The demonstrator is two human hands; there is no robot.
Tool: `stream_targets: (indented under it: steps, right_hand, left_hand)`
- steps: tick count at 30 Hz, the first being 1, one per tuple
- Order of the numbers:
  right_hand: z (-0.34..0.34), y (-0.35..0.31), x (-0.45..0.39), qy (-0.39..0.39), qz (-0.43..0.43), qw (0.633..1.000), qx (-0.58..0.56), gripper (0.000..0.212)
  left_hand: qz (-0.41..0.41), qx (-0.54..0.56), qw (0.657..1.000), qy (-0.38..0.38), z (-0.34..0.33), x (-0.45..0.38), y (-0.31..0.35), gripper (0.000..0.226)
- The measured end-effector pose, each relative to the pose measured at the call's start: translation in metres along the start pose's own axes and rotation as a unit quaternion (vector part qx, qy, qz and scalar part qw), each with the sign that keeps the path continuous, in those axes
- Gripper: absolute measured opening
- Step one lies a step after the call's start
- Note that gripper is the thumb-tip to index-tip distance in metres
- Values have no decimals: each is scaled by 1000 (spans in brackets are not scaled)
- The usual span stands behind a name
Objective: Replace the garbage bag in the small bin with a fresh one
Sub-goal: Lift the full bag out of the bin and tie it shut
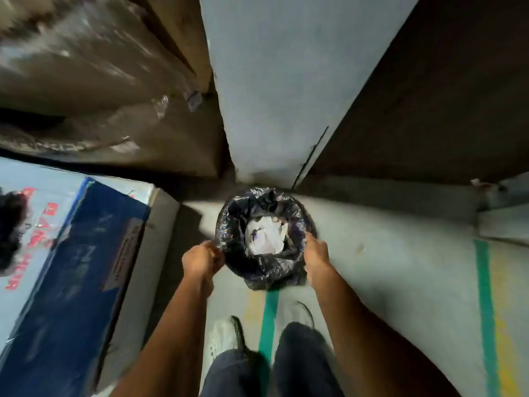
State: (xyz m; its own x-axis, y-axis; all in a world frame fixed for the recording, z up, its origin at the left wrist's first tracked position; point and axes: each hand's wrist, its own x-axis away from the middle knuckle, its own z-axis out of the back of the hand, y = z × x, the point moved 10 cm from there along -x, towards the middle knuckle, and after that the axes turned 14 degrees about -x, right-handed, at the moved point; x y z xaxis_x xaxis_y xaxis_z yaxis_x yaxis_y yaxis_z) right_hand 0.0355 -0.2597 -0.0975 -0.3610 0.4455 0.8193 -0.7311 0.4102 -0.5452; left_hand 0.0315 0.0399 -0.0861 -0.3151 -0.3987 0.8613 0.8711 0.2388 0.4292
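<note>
A small round bin stands on the floor against a grey pillar, wrapped all over by a black garbage bag (pixel 257 270) folded over its rim. White crumpled paper waste (pixel 266 234) lies inside the bag. My left hand (pixel 201 259) pinches the bag's edge at the bin's left rim. My right hand (pixel 315 252) grips the bag at the right rim. Both arms reach down from the bottom of the view. The bin's own wall is hidden under the plastic.
A grey pillar (pixel 286 81) rises right behind the bin. A large blue and white carton (pixel 71 267) lies on the left. Plastic-wrapped brown goods (pixel 100 96) fill the upper left. Green and yellow floor stripes (pixel 486 310) run on the right. My shoes (pixel 226 336) stand just before the bin.
</note>
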Motion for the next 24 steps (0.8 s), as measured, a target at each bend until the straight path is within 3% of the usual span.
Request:
stream_targets:
  steps: [2,4,6,8,10,12,14,16,18,21,24]
  right_hand:
    - [6,43,-61,57,-40,997,-19,68]
    - [-2,69,-113,18,-33,997,-68,78]
    - [0,62,-131,8,44,998,-35,64]
    - [14,42,-131,26,116,993,-2,49]
    - [20,34,-132,13,112,994,6,36]
    - [19,10,-127,15,151,984,94,44]
    - [18,-20,-117,51,212,950,224,47]
    - [15,-50,-99,95,271,903,319,32]
    - [10,-68,-82,108,342,864,353,22]
    - [-26,-67,-58,-46,450,826,335,19]
    - [-56,-22,-64,-227,352,853,311,12]
  left_hand:
    - [-30,-18,999,41,-6,-57,-13,39]
    - [-59,-100,993,20,-26,-92,-20,57]
    - [-94,-86,991,-40,-46,-113,-27,36]
    - [-132,-64,988,-48,-46,-116,-24,22]
    - [-160,-58,985,25,-25,-118,-25,14]
    - [-176,-123,969,121,-1,-105,-25,16]
    - [-214,-247,922,206,9,-78,-12,13]
    - [-234,-240,916,223,8,-60,-5,11]
    - [-217,-116,953,177,4,-57,-11,16]
    - [-134,71,988,-5,-29,-56,-31,24]
    - [-100,-27,983,-154,-65,-52,-51,9]
